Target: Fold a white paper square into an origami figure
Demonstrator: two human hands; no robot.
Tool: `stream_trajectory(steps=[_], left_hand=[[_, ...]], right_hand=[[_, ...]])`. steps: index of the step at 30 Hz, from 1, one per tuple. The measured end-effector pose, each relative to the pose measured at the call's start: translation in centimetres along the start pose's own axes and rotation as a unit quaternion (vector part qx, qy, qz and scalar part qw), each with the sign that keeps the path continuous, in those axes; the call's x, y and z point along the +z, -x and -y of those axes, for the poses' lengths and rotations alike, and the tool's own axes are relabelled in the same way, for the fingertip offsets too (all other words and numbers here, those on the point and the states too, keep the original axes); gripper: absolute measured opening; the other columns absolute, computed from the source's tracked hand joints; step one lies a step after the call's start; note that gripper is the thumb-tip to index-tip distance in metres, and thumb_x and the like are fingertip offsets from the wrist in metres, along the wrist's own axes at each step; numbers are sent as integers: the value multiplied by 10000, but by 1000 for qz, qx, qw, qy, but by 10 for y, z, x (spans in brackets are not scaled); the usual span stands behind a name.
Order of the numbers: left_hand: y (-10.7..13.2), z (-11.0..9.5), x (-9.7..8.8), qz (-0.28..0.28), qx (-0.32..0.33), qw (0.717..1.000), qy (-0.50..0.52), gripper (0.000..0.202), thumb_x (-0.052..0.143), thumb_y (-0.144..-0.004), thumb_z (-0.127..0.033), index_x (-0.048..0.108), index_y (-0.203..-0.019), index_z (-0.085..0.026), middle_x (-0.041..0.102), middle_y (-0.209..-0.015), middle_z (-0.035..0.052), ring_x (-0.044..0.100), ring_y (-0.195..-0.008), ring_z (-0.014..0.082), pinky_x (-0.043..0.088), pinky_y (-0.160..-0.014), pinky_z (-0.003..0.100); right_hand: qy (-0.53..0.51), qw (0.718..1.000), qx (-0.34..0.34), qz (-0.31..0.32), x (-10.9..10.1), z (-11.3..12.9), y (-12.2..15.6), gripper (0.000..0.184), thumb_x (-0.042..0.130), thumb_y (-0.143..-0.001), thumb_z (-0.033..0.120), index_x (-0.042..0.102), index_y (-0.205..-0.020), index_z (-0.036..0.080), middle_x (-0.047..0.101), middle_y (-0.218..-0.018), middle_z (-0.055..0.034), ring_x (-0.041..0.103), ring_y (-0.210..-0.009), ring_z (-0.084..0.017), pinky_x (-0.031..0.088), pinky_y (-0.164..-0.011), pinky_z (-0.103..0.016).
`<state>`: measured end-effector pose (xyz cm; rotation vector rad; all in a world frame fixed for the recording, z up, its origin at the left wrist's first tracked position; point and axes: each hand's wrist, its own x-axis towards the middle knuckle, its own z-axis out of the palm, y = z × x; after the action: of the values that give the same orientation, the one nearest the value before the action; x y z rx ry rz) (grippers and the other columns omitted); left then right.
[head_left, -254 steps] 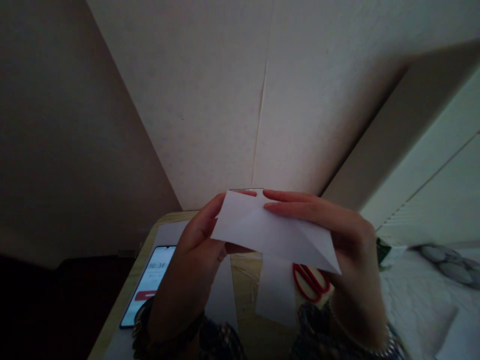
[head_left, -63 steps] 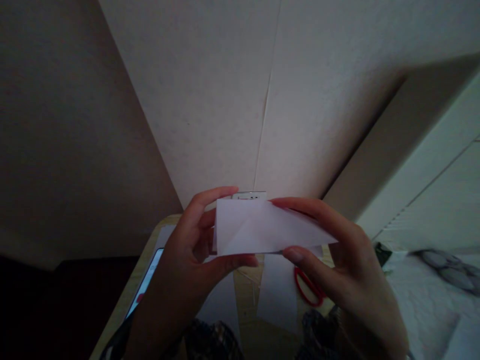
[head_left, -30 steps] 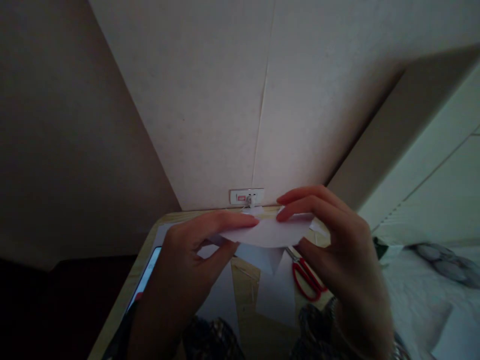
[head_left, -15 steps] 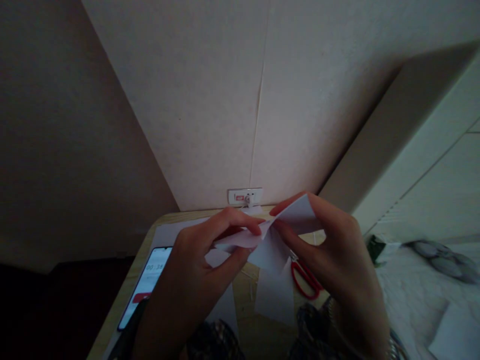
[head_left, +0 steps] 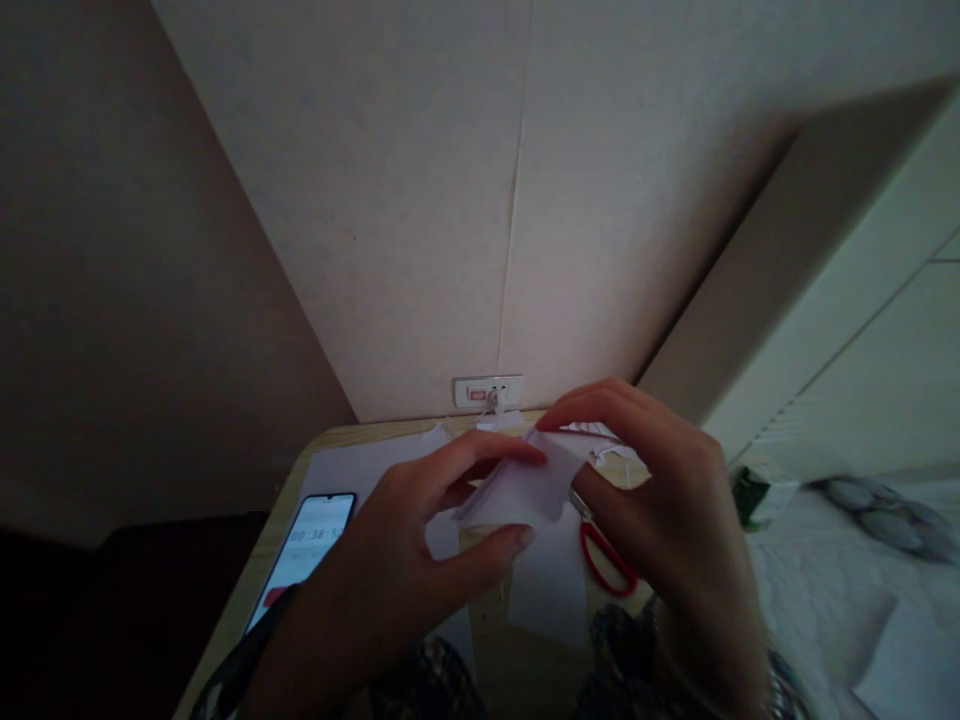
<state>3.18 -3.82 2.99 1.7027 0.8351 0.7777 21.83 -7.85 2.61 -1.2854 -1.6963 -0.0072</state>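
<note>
Folded white paper (head_left: 517, 490) between left hand (head_left: 427, 530) and right hand (head_left: 664, 480), right end gripped by right hand, left hand spread, forefinger on paper, thumb by lower edge, scissors (head_left: 613, 548) near right thumb, far table edge (head_left: 341, 436) beyond both
</note>
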Motion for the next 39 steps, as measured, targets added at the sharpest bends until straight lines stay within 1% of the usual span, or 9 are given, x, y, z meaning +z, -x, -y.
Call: stream_trajectory(steps=[4,7,10,15,19,25,29,33,39], left_hand=[[1,2,-1,59,-4,996,72,290,759,-834,-273,761,-1123,-295,803,-1247,17,772,-1082,239,619,-911,308],[0,6,0,42,-4,996,84,170,656,-943,-245,742,-1084,-286,799,-1248,14,768,-1129,217,625,-919,281],[-2,10,2,4,9,995,101,225,662,-921,-168,728,-1100,-289,792,-1260,1,771,-1137,208,636,-899,260],[-4,13,2,-8,6,995,101,302,670,-935,-114,698,-1166,-306,799,-1270,-24,776,-1123,154,615,-914,195],[-4,12,2,-18,17,994,107,245,721,-933,-177,696,-1147,-295,818,-1229,-22,802,-1035,137,624,-871,170],[-2,14,2,-18,20,995,95,242,754,-903,-190,717,-1129,-271,817,-1240,8,799,-1075,178,642,-885,210],[-3,16,1,-9,17,995,100,271,773,-886,-179,724,-1127,-295,831,-1197,-30,795,-1069,139,620,-883,166],[-4,17,-1,10,10,995,101,228,730,-936,-220,722,-1146,-307,831,-1193,-50,769,-1115,112,585,-905,138],[-2,12,-3,-2,-9,999,35,205,618,-987,-291,799,-1081,-315,854,-1038,-36,805,-899,164,619,-782,210]], right_hand=[[-5,1000,1,-3,1,0,3,225,601,-816,50,655,-858,264,729,-855,-12,705,-787,-208,553,-697,-330],[-13,1000,4,-7,1,0,4,231,615,-801,36,661,-871,252,721,-876,-7,701,-818,-197,544,-708,-314],[-14,1000,-8,-14,2,1,4,295,583,-760,-8,674,-895,238,722,-916,-6,701,-875,-187,538,-726,-293],[-4,999,-36,-25,3,2,4,278,651,-786,-10,701,-931,222,735,-1023,-22,700,-941,-183,541,-763,-282],[6,999,-27,-32,2,1,5,265,698,-798,3,700,-947,222,744,-1050,-46,706,-950,-218,554,-778,-320],[32,999,-40,-7,0,-2,5,285,689,-826,18,728,-1014,228,759,-1078,-69,710,-985,-259,570,-796,-376],[38,998,-52,10,-1,-3,5,242,684,-850,46,738,-996,232,761,-1060,-70,708,-988,-268,571,-804,-391],[27,999,-26,-6,-2,-1,8,265,706,-829,38,739,-971,260,745,-1080,-33,703,-975,-238,558,-809,-356],[-14,998,30,-46,-4,3,11,275,689,-847,79,750,-948,327,734,-1088,6,690,-953,-229,538,-788,-346]])
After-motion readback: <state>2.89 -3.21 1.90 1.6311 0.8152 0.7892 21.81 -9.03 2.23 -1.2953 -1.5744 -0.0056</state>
